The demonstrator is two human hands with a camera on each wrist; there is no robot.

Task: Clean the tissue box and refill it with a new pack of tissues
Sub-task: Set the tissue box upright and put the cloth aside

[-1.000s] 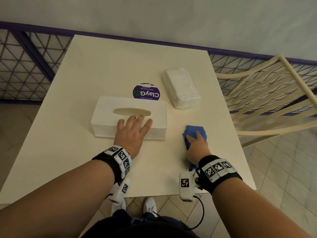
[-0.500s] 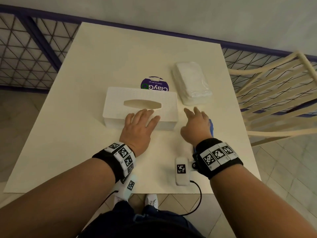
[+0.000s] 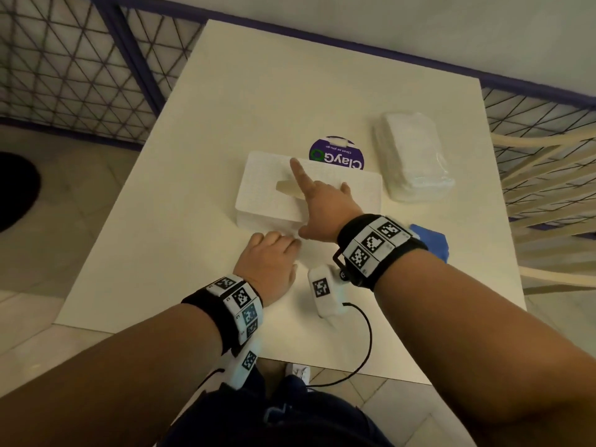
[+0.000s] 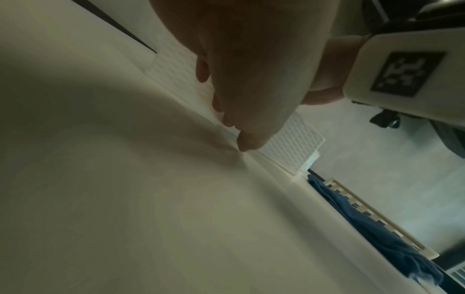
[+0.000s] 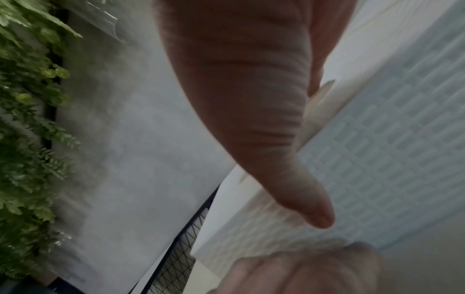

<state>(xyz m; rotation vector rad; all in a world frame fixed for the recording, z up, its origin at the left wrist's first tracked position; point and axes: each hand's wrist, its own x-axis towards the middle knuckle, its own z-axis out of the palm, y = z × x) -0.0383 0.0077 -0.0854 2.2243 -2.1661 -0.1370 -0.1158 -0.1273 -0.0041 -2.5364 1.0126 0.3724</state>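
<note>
The white textured tissue box (image 3: 264,195) lies mid-table with its slot facing up. My right hand (image 3: 317,201) is spread over its top, index finger stretched toward the far left corner, thumb by the near wall. The right wrist view shows that thumb (image 5: 312,206) apart from the box top (image 5: 392,159). My left hand (image 3: 279,243) has its fingers curled, with the fingertips (image 4: 241,143) against the box's near bottom edge (image 4: 292,147). The wrapped new tissue pack (image 3: 412,156) lies right of the box. The blue cloth (image 3: 433,241) lies loose behind my right wrist.
A round purple ClayGo sticker (image 3: 338,153) sits on the white table (image 3: 193,237) just behind the box. A cream slatted chair (image 3: 548,195) stands at the table's right edge. Dark mesh railing (image 3: 64,69) runs behind and to the left.
My right hand let go of the blue cloth and swung left over the tissue box. My left hand slid off the box top down to its near bottom edge.
</note>
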